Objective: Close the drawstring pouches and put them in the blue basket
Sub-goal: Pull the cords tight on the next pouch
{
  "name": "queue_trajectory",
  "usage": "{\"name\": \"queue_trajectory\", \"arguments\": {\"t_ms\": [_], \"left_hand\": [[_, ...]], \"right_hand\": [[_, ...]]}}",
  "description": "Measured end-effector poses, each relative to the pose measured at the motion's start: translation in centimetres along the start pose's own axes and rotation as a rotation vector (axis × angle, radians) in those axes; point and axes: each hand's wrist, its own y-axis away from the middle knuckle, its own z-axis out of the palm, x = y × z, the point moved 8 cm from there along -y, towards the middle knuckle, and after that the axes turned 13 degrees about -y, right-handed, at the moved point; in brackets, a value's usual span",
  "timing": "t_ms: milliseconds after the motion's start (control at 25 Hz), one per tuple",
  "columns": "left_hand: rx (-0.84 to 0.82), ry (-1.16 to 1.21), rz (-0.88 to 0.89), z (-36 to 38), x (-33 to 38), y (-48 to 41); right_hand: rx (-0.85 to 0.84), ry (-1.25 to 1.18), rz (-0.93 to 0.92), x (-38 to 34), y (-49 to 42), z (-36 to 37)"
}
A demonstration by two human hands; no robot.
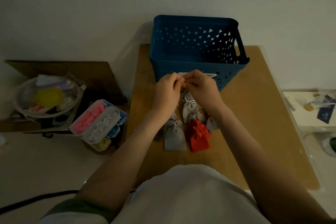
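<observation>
The blue basket (196,71) stands at the far end of the brown board (254,114). Its inside looks empty. Just in front of it my left hand (168,91) and my right hand (201,87) meet with curled fingers, pinching the top of a grey pouch (185,94) that is mostly hidden behind them. Below the hands lie several grey pouches (173,137) with silver cords and two red pouches (198,134) in a loose pile. Another grey pouch (190,108) lies right under my right wrist.
Left of the board stands a stack of clear boxes (98,123) with pink, white and blue contents. Further left, a glass bowl (47,96) of odds and ends sits on cardboard. A white tray (309,107) with small items is on the right. A black cable (36,198) runs at lower left.
</observation>
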Motion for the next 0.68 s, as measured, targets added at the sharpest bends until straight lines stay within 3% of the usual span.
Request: {"name": "queue_trajectory", "arguments": {"t_ms": [160, 320, 680], "left_hand": [[-0.001, 0.022, -0.059, 0.0, -1.0, -0.1], [-0.006, 0.01, -0.024, 0.2, -0.9, 0.2], [-0.052, -0.004, 0.099, 0.5, 0.1, -0.1]], "right_hand": [[0.014, -0.172, 0.163, 0.6, 0.2, 0.5], [0.026, -0.128, 0.272, 1.0, -0.1, 0.3], [-0.14, -0.661, 0.41, 1.6, 0.9, 1.4]]}}
